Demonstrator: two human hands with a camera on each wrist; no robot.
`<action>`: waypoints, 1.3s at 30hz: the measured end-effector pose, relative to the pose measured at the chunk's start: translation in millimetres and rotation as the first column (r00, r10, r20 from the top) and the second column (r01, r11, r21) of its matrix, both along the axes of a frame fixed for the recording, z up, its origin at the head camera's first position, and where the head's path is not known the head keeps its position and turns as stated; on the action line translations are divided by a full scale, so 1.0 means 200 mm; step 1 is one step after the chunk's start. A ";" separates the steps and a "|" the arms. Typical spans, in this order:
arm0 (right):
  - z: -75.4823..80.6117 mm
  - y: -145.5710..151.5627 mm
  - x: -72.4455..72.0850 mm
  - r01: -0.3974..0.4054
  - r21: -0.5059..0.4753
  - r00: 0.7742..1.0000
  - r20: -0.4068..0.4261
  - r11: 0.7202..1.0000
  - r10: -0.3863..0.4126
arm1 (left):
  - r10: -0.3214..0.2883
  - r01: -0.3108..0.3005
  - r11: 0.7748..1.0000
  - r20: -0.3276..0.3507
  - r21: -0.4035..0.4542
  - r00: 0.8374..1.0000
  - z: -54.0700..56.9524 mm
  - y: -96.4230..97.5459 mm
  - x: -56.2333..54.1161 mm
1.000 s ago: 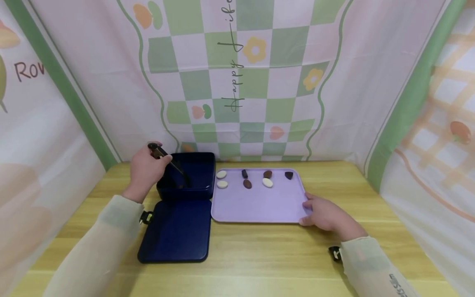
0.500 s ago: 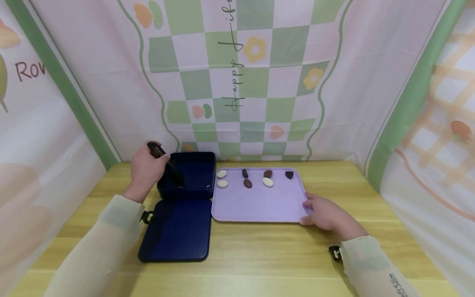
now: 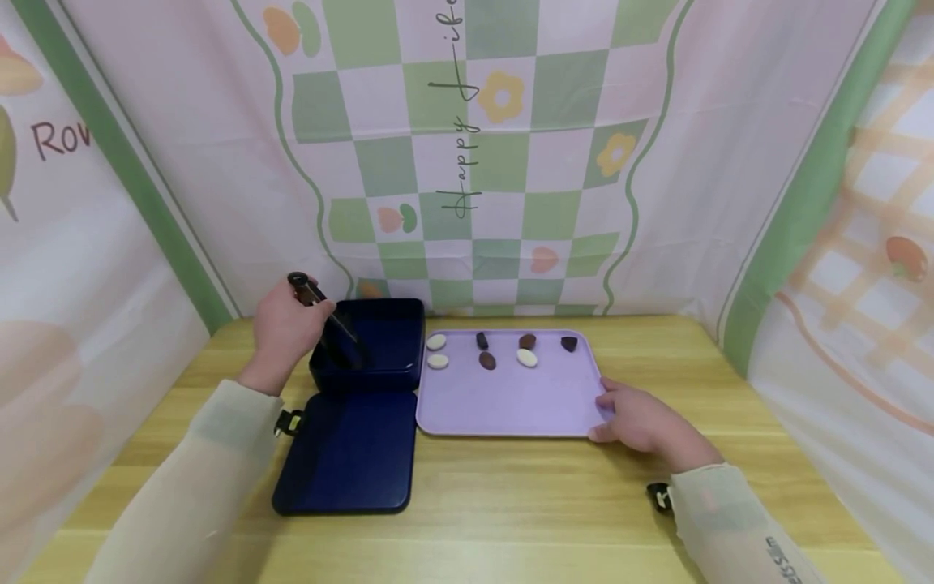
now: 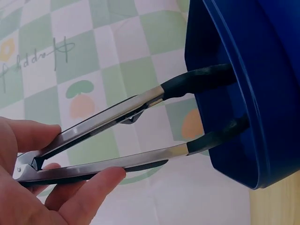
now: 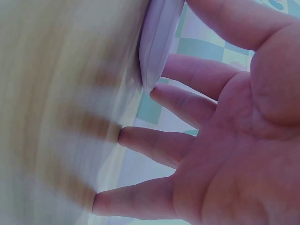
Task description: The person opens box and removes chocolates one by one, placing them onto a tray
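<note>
My left hand (image 3: 286,324) grips a pair of tongs (image 4: 112,115) near their hinged end, thumb on one arm and fingers on the other. The tongs' two arms stand spread apart, and their black tips reach down into a dark blue box (image 3: 397,378). The box wall hides the tip ends in the left wrist view. With fingers spread and mostly straight, my right hand (image 3: 636,418) touches the right edge of a lilac tray (image 3: 511,405). In the right wrist view two fingertips rest on the tabletop, others at the tray's corner (image 5: 157,56).
On the tray's far half lie several small chocolate-like pieces, among them a white oval (image 3: 527,358), a brown oval (image 3: 487,360) and a dark triangular one (image 3: 569,344). A dark blue lid (image 3: 346,454) lies before the box. A patterned cloth (image 3: 496,162) hangs behind the wooden table (image 3: 511,503).
The tongs' tips have shifted about inside the box, and their hinged end has risen slightly with my left hand. My right hand and the tray stay in place.
</note>
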State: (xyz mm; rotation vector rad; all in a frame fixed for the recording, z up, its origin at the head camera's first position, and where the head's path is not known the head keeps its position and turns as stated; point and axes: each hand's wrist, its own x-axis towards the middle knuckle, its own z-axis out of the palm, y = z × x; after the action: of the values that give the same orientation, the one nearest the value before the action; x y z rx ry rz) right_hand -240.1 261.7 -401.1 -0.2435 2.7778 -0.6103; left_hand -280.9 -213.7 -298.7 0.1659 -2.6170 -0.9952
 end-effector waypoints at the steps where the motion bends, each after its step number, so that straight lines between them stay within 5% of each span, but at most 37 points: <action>1: 0.00 0.00 0.00 0.001 0.000 1.000 0.000 1.000 -0.001 | 0.000 0.000 1.000 0.001 0.001 1.000 0.00 0.00 0.00; 11: -0.02 0.01 -0.01 0.015 -0.006 1.000 0.006 1.000 -0.015 | 0.016 -0.016 0.999 -0.004 0.051 1.000 -0.02 0.00 -0.01; 16: -0.02 0.01 -0.01 0.010 -0.004 1.000 0.003 1.000 -0.010 | 0.049 -0.037 0.971 -0.044 0.237 0.998 -0.03 -0.02 -0.01; 19: -0.01 0.00 0.00 0.004 -0.007 1.000 -0.004 1.000 -0.004 | 0.093 -0.047 0.885 -0.079 0.463 0.993 -0.02 -0.06 -0.02; 22: 0.00 0.00 0.00 0.000 -0.007 1.000 -0.006 1.000 0.000 | 0.140 -0.047 0.757 -0.091 0.652 0.986 -0.01 -0.10 -0.03; 30: -0.01 0.02 0.00 0.001 0.002 1.000 -0.010 1.000 -0.001 | 0.150 -0.019 0.498 -0.064 0.867 0.987 0.00 -0.11 -0.03; 34: -0.01 0.02 0.00 -0.007 -0.001 1.000 -0.018 1.000 0.007 | 0.115 0.018 0.416 -0.072 0.909 0.991 -0.02 -0.03 -0.03; 39: -0.01 0.01 0.00 -0.007 -0.006 1.000 -0.014 1.000 0.007 | 0.097 0.091 0.385 -0.138 0.918 0.986 -0.07 0.11 -0.03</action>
State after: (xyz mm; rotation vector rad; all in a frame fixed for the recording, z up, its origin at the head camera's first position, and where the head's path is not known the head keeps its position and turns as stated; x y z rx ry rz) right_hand -240.5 263.9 -402.7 -0.2594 2.7877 -0.6183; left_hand -287.3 -191.4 -311.9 0.3187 -1.5589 -2.2671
